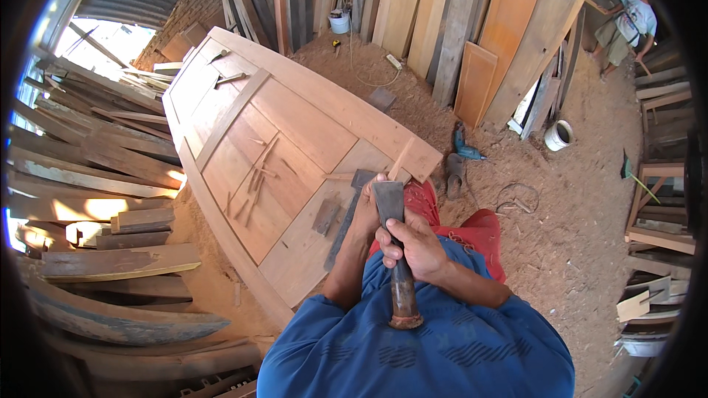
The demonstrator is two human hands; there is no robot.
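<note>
My right hand (408, 247) is closed round the worn handle of a wide chisel (389, 203), its broad metal blade upward. My left hand (366, 214) is closed behind the blade, partly hidden, on a thin pale wooden strip (400, 158) that sticks up past it. Beside them lies a large panelled wooden door (295, 136) with several loose slivers (258, 173), a small dark block (326, 217) and a long dark tool (339, 236) on it. A hammer (218, 56) rests toward its far end.
Stacked planks (125, 258) fill the left, boards (402, 15) lean at the back. A drill (463, 144), sandal (455, 177), cord (516, 199) and white bucket (558, 135) are on the dusty floor. Another person (627, 26) is at upper right, near more timber (660, 206).
</note>
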